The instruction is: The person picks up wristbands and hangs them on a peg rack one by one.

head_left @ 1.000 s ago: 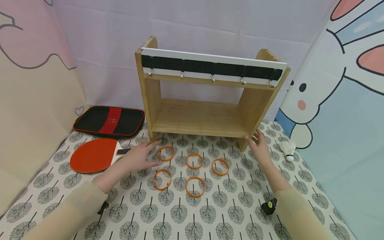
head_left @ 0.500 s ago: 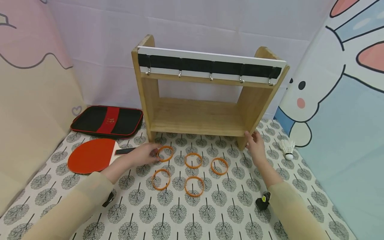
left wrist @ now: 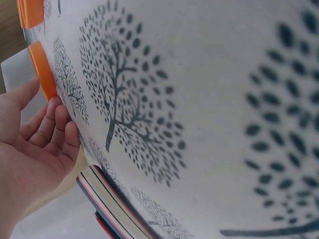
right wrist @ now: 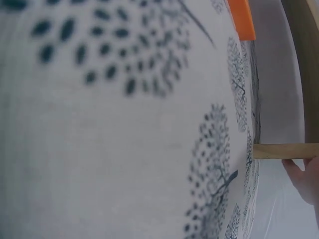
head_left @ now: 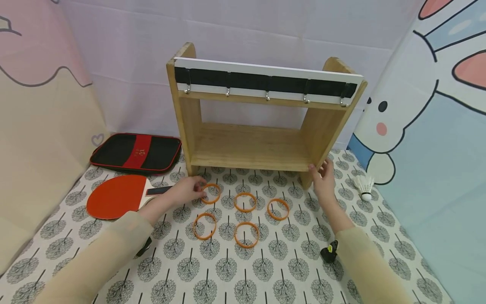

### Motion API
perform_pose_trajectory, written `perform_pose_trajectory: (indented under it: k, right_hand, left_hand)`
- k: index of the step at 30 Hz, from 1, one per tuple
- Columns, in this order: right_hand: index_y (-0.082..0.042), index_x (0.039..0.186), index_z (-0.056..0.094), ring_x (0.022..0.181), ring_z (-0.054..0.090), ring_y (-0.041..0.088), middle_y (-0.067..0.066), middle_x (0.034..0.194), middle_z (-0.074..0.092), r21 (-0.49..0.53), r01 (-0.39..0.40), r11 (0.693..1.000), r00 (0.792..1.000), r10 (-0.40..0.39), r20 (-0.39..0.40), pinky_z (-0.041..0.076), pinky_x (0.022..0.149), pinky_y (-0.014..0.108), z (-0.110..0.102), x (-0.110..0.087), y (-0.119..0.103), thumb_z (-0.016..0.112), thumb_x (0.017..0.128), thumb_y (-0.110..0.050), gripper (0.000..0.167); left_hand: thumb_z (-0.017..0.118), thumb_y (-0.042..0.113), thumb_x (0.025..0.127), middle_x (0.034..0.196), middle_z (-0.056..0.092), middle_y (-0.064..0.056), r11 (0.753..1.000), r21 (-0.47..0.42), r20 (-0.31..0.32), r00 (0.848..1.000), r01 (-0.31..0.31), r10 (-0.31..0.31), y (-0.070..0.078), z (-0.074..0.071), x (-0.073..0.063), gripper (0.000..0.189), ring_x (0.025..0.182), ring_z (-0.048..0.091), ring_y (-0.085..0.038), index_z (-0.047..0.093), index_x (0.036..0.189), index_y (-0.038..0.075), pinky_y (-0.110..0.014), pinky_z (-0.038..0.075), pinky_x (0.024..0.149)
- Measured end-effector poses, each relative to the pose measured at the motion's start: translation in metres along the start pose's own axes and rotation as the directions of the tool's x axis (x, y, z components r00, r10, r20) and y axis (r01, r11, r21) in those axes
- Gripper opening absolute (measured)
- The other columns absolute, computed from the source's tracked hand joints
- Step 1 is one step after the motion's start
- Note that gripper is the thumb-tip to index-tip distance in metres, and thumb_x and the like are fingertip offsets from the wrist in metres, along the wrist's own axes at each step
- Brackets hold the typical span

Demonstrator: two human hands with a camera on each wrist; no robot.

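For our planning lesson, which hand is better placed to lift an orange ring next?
Left, I'd judge: the left hand pinches an orange ring, while the right hand grips the wooden rack by one side.

We see the right hand [right wrist: 305, 181] and an orange ring [right wrist: 242, 18] cropped at the right wrist view's edges, the table-tennis paddle [head_left: 117, 197] partly hidden behind the left arm [head_left: 110, 249], an emblem [head_left: 139, 152] on the black-and-red case [head_left: 163, 152] too small to read.
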State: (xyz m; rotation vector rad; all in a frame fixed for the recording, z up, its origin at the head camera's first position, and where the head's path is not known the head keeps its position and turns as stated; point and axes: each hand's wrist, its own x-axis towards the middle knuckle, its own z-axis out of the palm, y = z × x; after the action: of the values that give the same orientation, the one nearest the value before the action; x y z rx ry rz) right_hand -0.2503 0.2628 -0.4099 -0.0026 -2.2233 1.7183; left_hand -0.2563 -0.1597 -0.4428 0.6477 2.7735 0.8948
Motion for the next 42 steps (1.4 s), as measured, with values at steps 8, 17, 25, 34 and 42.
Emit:
perform_pose_trajectory:
  k: [8, 17, 25, 34, 42]
  right_hand:
    - [-0.013, 0.148, 0.017, 0.122, 0.044, 0.04, 0.023, 0.144, 0.032, -0.074, 0.086, 0.994, 0.994, -0.09, -0.055, 0.044, 0.096, 0.056, 0.002, -0.008, -0.003, 0.049, 0.098, -0.011, 0.06]
    - [-0.013, 0.147, 0.015, 0.118, 0.044, 0.044, 0.025, 0.142, 0.031, -0.064, 0.064, 0.996, 0.998, -0.064, -0.01, 0.044, 0.091, 0.061, 0.004, -0.011, -0.006, 0.047, 0.098, -0.008, 0.059]
    - [-0.016, 0.148, 0.014, 0.12, 0.043, 0.043, 0.025, 0.143, 0.029, -0.061, 0.04, 0.997, 0.999, -0.04, 0.004, 0.042, 0.093, 0.062, 0.003, -0.011, -0.006, 0.047, 0.098, -0.009, 0.06]
    - [-0.016, 0.147, 0.011, 0.118, 0.043, 0.042, 0.026, 0.143, 0.027, -0.068, 0.065, 0.996, 0.998, -0.063, 0.023, 0.043, 0.091, 0.063, 0.003, -0.006, -0.009, 0.043, 0.099, -0.007, 0.059]
    - [-0.023, 0.145, 0.011, 0.111, 0.047, 0.039, 0.024, 0.14, 0.029, -0.113, 0.1, 0.988, 0.994, -0.096, 0.043, 0.046, 0.09, 0.06, -0.003, 0.01, 0.01, 0.044, 0.099, -0.012, 0.058]
  left_hand:
    - [0.069, 0.016, 0.085, 0.07, 0.058, 0.002, 0.999, 0.047, -0.023, 1.0, -0.013, 0.014, 0.0, 0.01, 0.006, 0.017, 0.058, 0.05, -0.009, 0.065, 0.097, 0.005, -0.025, 0.043, 0.055]
    - [0.069, 0.01, 0.084, 0.068, 0.059, 0.001, 0.999, -0.043, -0.058, 0.998, 0.006, -0.008, 0.008, 0.006, -0.004, 0.004, 0.058, 0.053, -0.011, 0.066, 0.085, 0.007, -0.025, 0.043, 0.052]
    - [0.065, 0.01, 0.086, 0.077, 0.062, -0.004, 0.988, -0.153, -0.086, 0.996, 0.012, -0.026, 0.016, -0.013, -0.009, 0.004, 0.067, 0.058, -0.015, 0.067, 0.086, 0.006, -0.027, 0.048, 0.057]
    - [0.069, 0.013, 0.084, 0.078, 0.067, -0.003, 0.991, -0.127, -0.211, 0.977, -0.041, 0.013, 0.034, -0.037, -0.014, 0.004, 0.067, 0.06, -0.014, 0.068, 0.084, 0.01, -0.028, 0.048, 0.058]
    - [0.07, 0.019, 0.085, 0.084, 0.067, -0.003, 0.99, -0.139, -0.234, 0.972, -0.02, -0.013, 0.051, -0.063, -0.018, 0.009, 0.071, 0.061, -0.016, 0.067, 0.09, 0.012, -0.03, 0.05, 0.062]
